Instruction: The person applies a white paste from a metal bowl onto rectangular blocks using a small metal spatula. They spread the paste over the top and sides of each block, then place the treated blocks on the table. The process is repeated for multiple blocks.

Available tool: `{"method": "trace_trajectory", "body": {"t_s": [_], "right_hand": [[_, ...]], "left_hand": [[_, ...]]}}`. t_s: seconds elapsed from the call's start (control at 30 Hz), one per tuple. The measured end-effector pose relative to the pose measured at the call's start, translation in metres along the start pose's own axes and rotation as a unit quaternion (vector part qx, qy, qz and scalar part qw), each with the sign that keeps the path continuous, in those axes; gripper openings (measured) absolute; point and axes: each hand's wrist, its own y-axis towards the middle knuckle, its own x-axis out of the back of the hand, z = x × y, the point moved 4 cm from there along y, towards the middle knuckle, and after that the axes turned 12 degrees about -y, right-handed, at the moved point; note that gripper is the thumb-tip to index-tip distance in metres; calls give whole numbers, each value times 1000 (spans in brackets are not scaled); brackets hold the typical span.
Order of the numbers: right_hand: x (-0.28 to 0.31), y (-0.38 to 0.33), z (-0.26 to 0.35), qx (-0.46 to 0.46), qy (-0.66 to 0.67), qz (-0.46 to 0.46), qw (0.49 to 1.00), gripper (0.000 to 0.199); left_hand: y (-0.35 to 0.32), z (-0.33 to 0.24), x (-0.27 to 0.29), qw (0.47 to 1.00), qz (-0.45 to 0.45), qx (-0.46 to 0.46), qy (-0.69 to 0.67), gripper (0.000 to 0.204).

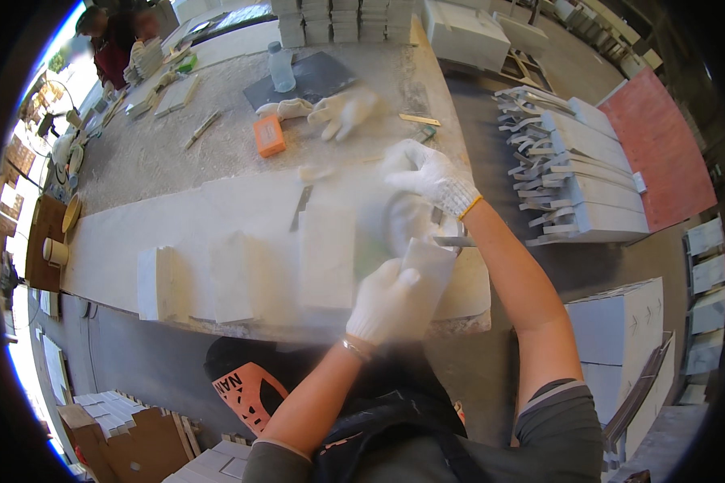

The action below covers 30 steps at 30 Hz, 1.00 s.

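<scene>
My left hand [383, 302], in a white knit glove, grips a pale rectangular tile [428, 270] near the table's front edge, thumb on its face. Above it my right hand [437, 175], also gloved, has its fingers curled together; what they hold, if anything, is lost in blur. Below the right hand sits a round, whitish bowl-like thing [403, 221], too hazy to make out. A flat grey metal strip [456, 241] lies between the tile and my right forearm. Left of my left hand stand several white tile stacks [327, 253].
On the table [137, 233] lie an orange box [269, 135], white gloves [338, 113], a clear bottle [281, 68] on a dark slab [322, 74], and a wooden ruler [420, 120]. Stacked slabs [588, 173] stand to the right. Another person [113, 48] is at the far left.
</scene>
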Motion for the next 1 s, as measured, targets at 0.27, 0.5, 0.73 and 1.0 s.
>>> {"method": "trace_trajectory", "body": {"t_s": [0.27,0.5,0.73,1.0], "right_hand": [[42,-119,3,-64,24,-12,998,47],[45,-148,-3,-82,-70,-10,994,43],[43,-144,5,-79,-126,-3,989,38],[40,-141,8,-51,-117,-32,991,33]], "left_hand": [[-5,-10,-3,999,-1,-21,-35,42],[-4,-7,-3,999,-15,-24,-37,41],[0,0,-2,998,-15,-39,-37,36],[0,-1,-2,998,-19,-48,-25,33]]}}
